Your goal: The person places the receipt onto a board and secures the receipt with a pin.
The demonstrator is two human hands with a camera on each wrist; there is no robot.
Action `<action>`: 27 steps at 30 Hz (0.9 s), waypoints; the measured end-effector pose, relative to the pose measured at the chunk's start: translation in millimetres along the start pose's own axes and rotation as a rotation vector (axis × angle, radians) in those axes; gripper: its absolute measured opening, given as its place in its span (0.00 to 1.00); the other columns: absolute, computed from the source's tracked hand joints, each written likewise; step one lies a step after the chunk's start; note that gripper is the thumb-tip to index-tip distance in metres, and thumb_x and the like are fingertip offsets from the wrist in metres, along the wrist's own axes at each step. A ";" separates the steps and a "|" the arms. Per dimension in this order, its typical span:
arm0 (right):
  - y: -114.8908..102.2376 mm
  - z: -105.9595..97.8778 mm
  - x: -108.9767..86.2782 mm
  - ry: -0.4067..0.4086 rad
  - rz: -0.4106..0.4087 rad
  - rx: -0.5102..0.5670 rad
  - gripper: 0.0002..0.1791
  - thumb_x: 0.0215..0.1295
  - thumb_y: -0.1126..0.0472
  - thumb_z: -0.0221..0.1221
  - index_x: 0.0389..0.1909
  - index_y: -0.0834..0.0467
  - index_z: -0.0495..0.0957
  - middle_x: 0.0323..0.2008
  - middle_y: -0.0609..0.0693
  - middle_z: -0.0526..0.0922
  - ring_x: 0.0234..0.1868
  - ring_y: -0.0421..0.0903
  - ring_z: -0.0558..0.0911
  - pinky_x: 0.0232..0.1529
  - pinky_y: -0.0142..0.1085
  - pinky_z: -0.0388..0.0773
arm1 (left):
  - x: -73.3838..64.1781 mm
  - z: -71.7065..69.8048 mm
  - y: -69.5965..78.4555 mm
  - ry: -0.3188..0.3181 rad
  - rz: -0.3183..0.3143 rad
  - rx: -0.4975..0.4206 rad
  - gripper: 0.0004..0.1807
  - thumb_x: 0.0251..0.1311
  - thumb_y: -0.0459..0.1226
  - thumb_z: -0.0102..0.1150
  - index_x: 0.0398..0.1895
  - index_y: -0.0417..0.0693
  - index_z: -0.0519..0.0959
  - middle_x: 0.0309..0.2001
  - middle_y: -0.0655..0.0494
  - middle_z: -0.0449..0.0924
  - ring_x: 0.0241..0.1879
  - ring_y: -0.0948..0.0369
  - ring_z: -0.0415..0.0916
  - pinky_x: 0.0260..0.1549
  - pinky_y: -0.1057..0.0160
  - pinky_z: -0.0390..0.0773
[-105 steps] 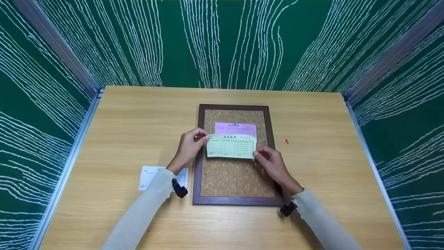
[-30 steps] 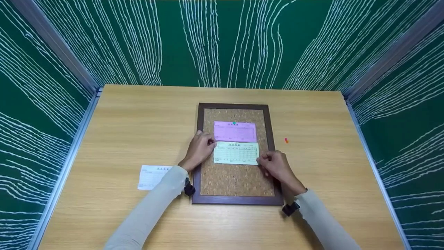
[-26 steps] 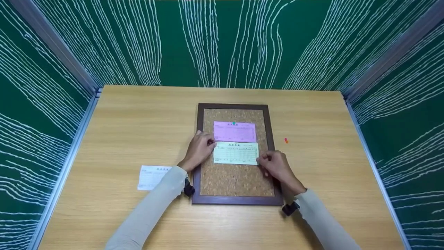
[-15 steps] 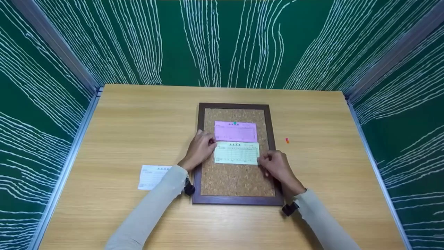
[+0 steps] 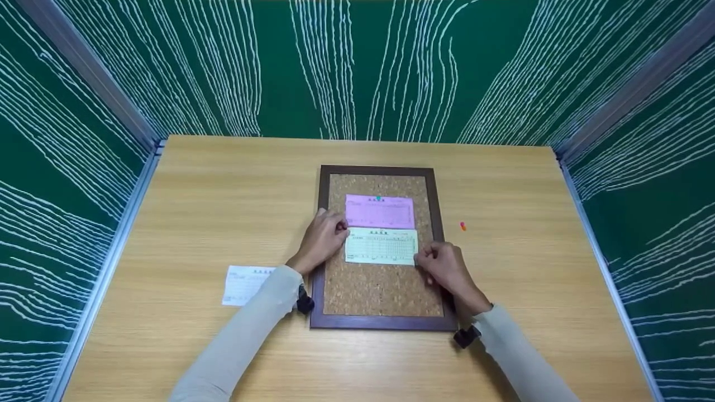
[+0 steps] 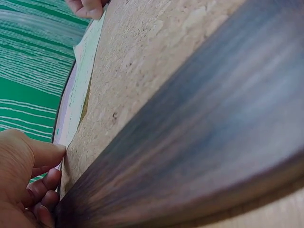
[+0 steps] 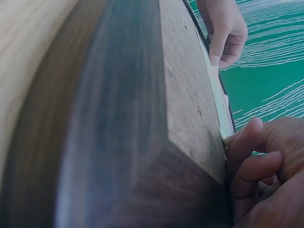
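Note:
A pale green printed form slip (image 5: 381, 246) lies on the cork board (image 5: 385, 290), just below a pink slip (image 5: 380, 211). My left hand (image 5: 323, 237) pinches the green slip by its upper left corner between thumb and curled fingers. At the lower right corner, my right hand (image 5: 444, 265) pinches the same slip. A green pushpin (image 5: 378, 198) sits at the top edge of the pink slip. In the left wrist view the left thumb (image 6: 50, 153) is right at the slip's corner, close over the cork.
The board's dark brown frame (image 5: 385, 322) surrounds the cork. A white slip (image 5: 246, 285) lies on the wooden table (image 5: 251, 190) at left, partly under the left sleeve. Pink and orange pushpins (image 5: 462, 226) lie right of the board. Green, white-lined walls stand around.
Both hands have lowered the green slip from over the pink slip to just below it, uncovering the pink slip. Over the last second the hands and slip have stayed still.

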State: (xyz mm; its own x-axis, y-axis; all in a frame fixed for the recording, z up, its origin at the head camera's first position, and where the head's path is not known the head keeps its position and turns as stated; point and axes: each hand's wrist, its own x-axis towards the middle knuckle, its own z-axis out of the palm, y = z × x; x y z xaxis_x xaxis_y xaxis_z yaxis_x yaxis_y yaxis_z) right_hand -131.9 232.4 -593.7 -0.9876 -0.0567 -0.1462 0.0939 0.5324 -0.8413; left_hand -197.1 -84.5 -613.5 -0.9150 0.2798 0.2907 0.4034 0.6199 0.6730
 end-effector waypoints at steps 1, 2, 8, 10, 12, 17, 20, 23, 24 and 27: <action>0.2 0.1 -0.1 0.002 -0.003 -0.002 0.08 0.70 0.67 0.64 0.29 0.61 0.83 0.14 0.48 0.79 0.10 0.39 0.75 0.12 0.28 0.67 | 0.0 -0.1 0.5 0.005 0.002 -0.002 0.02 0.61 0.30 0.70 0.34 0.44 0.85 0.36 0.51 0.83 0.40 0.52 0.72 0.42 0.54 0.77; 0.3 0.1 -0.2 0.004 -0.008 -0.005 0.08 0.70 0.67 0.64 0.29 0.61 0.83 0.15 0.48 0.79 0.10 0.39 0.75 0.12 0.27 0.67 | 0.3 2.3 -2.0 0.013 0.002 0.003 0.02 0.60 0.30 0.69 0.34 0.43 0.85 0.35 0.52 0.82 0.40 0.52 0.72 0.41 0.55 0.76; 0.1 0.5 -0.2 0.015 -0.018 0.002 0.08 0.70 0.67 0.65 0.28 0.61 0.83 0.15 0.48 0.79 0.10 0.39 0.74 0.13 0.28 0.67 | 0.3 0.6 0.6 0.010 -0.017 -0.003 0.03 0.61 0.29 0.69 0.38 0.42 0.86 0.36 0.52 0.82 0.40 0.53 0.72 0.41 0.56 0.76; -0.3 0.6 0.0 0.020 -0.027 0.001 0.09 0.70 0.67 0.65 0.27 0.60 0.82 0.14 0.47 0.78 0.10 0.39 0.74 0.13 0.27 0.67 | 0.3 -1.1 2.5 0.002 -0.028 -0.018 0.03 0.62 0.30 0.69 0.38 0.42 0.86 0.36 0.52 0.83 0.41 0.53 0.72 0.42 0.55 0.77; -0.7 0.6 0.3 0.024 -0.040 -0.002 0.10 0.70 0.68 0.65 0.26 0.60 0.82 0.13 0.47 0.77 0.10 0.39 0.74 0.14 0.27 0.67 | 0.6 1.8 -1.5 0.006 -0.025 -0.008 0.03 0.61 0.30 0.70 0.37 0.43 0.85 0.35 0.52 0.82 0.40 0.53 0.72 0.42 0.56 0.77; 0.0 0.7 0.8 0.020 -0.041 -0.006 0.10 0.70 0.69 0.64 0.26 0.61 0.82 0.13 0.46 0.77 0.09 0.38 0.74 0.13 0.27 0.67 | 1.9 10.2 -13.1 0.017 -0.012 0.010 0.04 0.60 0.30 0.70 0.34 0.46 0.84 0.34 0.55 0.81 0.39 0.55 0.71 0.41 0.57 0.76; 0.2 0.6 0.6 0.014 -0.031 -0.008 0.10 0.70 0.69 0.63 0.27 0.61 0.82 0.13 0.47 0.77 0.10 0.38 0.74 0.13 0.27 0.67 | 1.7 13.1 -16.5 0.024 -0.003 0.017 0.05 0.60 0.30 0.70 0.33 0.48 0.84 0.34 0.56 0.80 0.38 0.56 0.71 0.40 0.59 0.74; 0.1 0.7 0.6 0.011 -0.020 -0.004 0.09 0.70 0.68 0.63 0.27 0.61 0.83 0.13 0.48 0.77 0.10 0.38 0.74 0.13 0.27 0.67 | 1.0 7.6 -8.8 0.012 -0.009 0.004 0.04 0.61 0.30 0.70 0.33 0.46 0.84 0.34 0.54 0.81 0.39 0.54 0.71 0.41 0.57 0.75; 0.1 0.6 0.6 0.010 -0.018 -0.002 0.09 0.70 0.68 0.63 0.27 0.61 0.83 0.13 0.48 0.78 0.10 0.39 0.74 0.13 0.27 0.67 | 0.7 5.4 -6.2 0.009 -0.005 0.010 0.04 0.61 0.30 0.70 0.33 0.46 0.84 0.34 0.53 0.81 0.39 0.53 0.71 0.40 0.56 0.75; -0.6 0.4 0.0 0.010 -0.014 0.003 0.09 0.70 0.68 0.64 0.27 0.61 0.83 0.13 0.48 0.77 0.10 0.39 0.74 0.13 0.27 0.66 | 1.2 5.2 -6.3 0.006 0.001 0.003 0.04 0.60 0.29 0.71 0.33 0.45 0.84 0.33 0.52 0.81 0.39 0.52 0.72 0.41 0.55 0.76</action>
State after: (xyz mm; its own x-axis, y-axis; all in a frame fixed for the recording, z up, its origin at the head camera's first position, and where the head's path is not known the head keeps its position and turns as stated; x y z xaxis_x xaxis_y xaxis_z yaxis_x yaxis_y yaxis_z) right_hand -131.9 231.7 -593.4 -0.9900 -0.0561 -0.1293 0.0803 0.5291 -0.8447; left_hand -200.7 -84.3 -621.0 -0.9148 0.2759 0.2952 0.4040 0.6217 0.6710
